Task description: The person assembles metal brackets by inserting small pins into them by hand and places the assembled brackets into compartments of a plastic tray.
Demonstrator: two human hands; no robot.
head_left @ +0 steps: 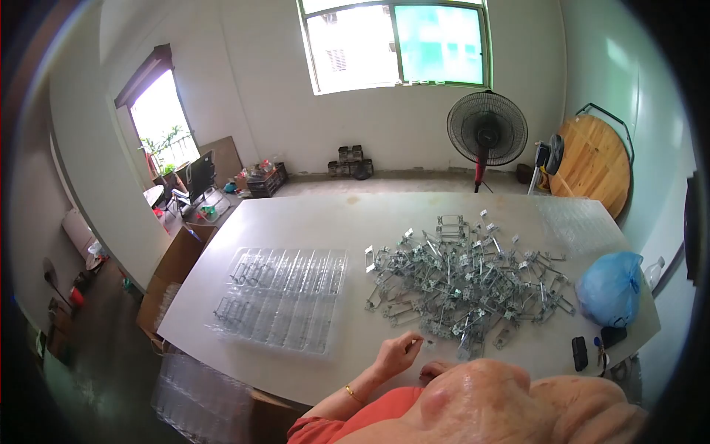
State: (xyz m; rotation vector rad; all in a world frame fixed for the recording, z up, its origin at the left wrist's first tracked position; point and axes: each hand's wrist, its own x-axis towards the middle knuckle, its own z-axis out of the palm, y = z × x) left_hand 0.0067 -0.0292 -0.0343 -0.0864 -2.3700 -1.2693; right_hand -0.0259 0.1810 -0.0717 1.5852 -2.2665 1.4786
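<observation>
My left hand (399, 353), with a gold bracelet at the wrist, is over the table's front part, its fingers curled together. Whatever it may hold is too small to make out. A tiny dark piece lies just right of its fingertips. Close by, my right hand (436, 369) is low at the table's front edge, mostly hidden by a person's bare shoulder, so its fingers do not show clearly. Beyond both hands spreads a big heap of metal brackets (466, 285) with rods. To the left lies a clear plastic tray (314, 322), with metal brackets (235, 309) in its left slots.
On the white table (296, 222), a blue plastic bag (610, 288), a black case (579, 354) and keys (599, 348) sit at right. More clear trays (580, 226) lie at the back right. A cardboard box (174, 281) stands left; a fan (487, 133) is behind.
</observation>
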